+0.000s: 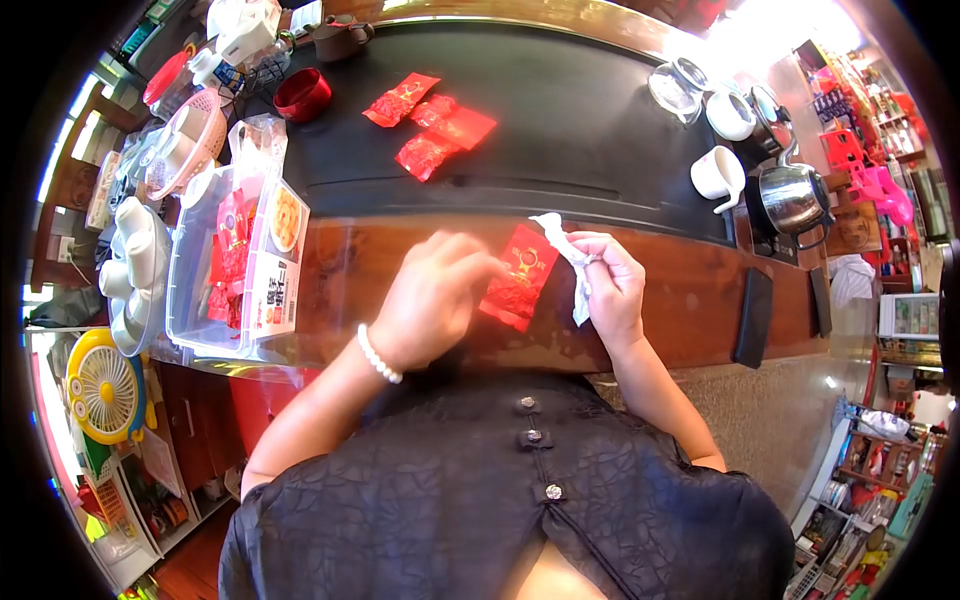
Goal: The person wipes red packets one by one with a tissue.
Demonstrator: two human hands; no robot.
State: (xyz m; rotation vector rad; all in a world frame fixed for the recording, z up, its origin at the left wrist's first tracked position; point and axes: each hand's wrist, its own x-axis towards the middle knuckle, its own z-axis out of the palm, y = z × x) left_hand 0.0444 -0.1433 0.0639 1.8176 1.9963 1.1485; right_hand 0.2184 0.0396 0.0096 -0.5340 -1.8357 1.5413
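Pinched in my right hand (615, 285) is a crumpled white tissue (578, 268), one end sticking up and the other hanging down. A red foil packet (523, 280) with gold print is just left of the tissue, above the brown wooden table edge. My left hand (435, 290), with a white bead bracelet on its wrist, is at the packet's left side. Motion smears its fingers, so I cannot tell whether they grip the packet. Several more red packets (430, 135) lie together on the black tabletop beyond my hands.
A clear plastic box (185, 290) with red packets stands at the left, near a dark red cup (303, 95) and a pink basket (200, 140). At the right are a white pitcher (716, 172), a steel kettle (792, 200) and a black phone-like slab (753, 318).
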